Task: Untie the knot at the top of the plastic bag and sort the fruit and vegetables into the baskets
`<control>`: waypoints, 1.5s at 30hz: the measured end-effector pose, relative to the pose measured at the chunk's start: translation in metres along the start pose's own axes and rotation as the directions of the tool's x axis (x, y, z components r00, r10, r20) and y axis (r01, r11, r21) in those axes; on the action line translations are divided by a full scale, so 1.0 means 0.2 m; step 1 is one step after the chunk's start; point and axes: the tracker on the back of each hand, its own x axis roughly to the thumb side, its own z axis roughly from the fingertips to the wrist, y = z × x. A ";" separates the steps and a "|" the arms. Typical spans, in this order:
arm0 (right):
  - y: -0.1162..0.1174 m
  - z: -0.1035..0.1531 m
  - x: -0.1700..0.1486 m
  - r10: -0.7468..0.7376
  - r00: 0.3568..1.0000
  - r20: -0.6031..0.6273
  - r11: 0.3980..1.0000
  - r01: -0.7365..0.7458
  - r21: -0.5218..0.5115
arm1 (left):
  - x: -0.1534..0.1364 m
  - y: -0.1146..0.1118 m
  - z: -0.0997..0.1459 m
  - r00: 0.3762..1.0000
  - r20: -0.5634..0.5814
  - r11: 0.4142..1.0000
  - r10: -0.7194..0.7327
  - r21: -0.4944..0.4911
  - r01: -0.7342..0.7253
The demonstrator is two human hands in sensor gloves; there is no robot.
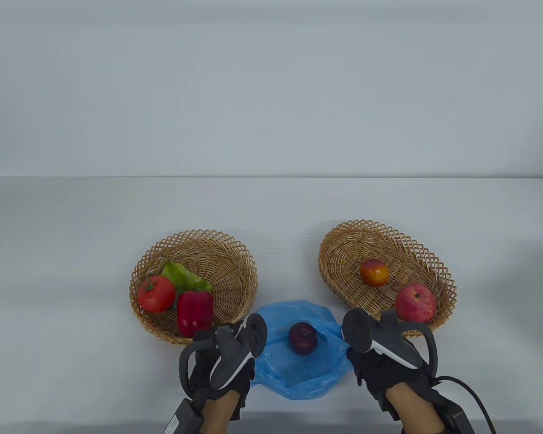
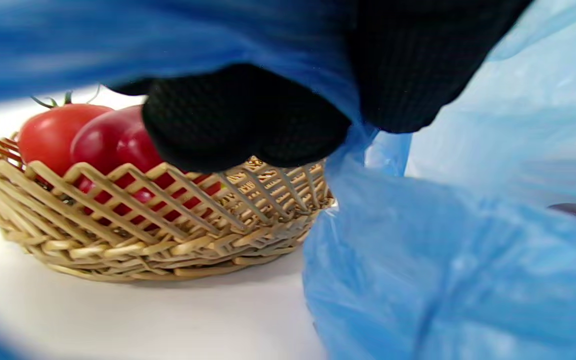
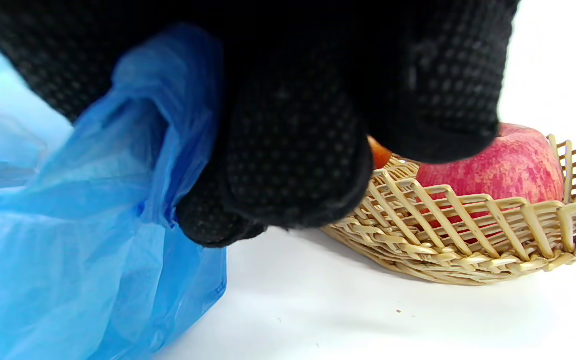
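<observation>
Blue plastic bag, opened flat on the table between two wicker baskets, a dark red fruit lying on it. My left hand and right hand each pinch a bag edge. Left basket: tomato, red pepper, green pepper. Right basket: red apple, orange-red fruit.

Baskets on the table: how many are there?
2. The left basket holds a tomato, a red pepper and a green vegetable. The right basket holds a peach and an apple. None seem hidden.
</observation>
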 end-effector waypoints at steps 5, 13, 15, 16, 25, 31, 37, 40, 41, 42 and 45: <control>-0.06 0.06 -0.02 -0.028 0.999 -0.019 0.994 0.026 -0.110 | -0.01 0.02 0.01 0.998 0.009 0.998 0.064 0.011 -0.064; -0.16 0.25 0.10 -0.069 0.977 0.201 0.732 0.186 -0.656 | 0.00 0.03 0.02 0.995 0.040 0.996 0.086 0.011 -0.087; -0.16 0.27 0.15 -0.018 0.958 0.285 0.722 0.210 -0.660 | 0.01 0.03 0.02 0.995 0.046 0.996 0.093 0.011 -0.094; -0.13 0.27 0.18 0.001 0.948 0.317 0.771 0.201 -0.605 | 0.01 0.03 0.02 0.994 0.052 0.995 0.098 0.006 -0.098; 0.13 0.01 0.36 0.275 0.926 0.261 0.929 -0.186 -0.320 | 0.02 0.00 0.00 0.993 0.067 0.994 0.101 -0.053 -0.098; 0.26 -0.11 0.37 0.253 0.928 0.273 0.966 -0.228 -0.122 | 0.04 -0.02 -0.01 0.993 0.074 0.992 0.090 -0.095 -0.082; 0.29 -0.14 0.35 0.175 0.940 0.294 0.984 -0.171 -0.040 | 0.05 -0.05 -0.02 0.995 0.073 0.989 0.073 -0.133 -0.063; 0.33 -0.14 0.37 0.226 0.925 0.304 0.972 -0.234 -0.008 | 0.04 -0.05 -0.02 0.995 0.071 0.988 0.074 -0.140 -0.063; 0.34 -0.14 0.38 0.252 0.918 0.305 0.965 -0.261 -0.010 | 0.05 -0.05 -0.02 0.995 0.071 0.988 0.070 -0.140 -0.060; 0.35 -0.14 0.39 0.281 0.909 0.308 0.956 -0.292 -0.008 | 0.05 -0.05 -0.01 0.995 0.072 0.989 0.066 -0.140 -0.056; 0.35 -0.14 0.39 0.285 0.910 0.300 0.955 -0.295 -0.011 | 0.05 -0.05 -0.01 0.995 0.077 0.989 0.060 -0.140 -0.049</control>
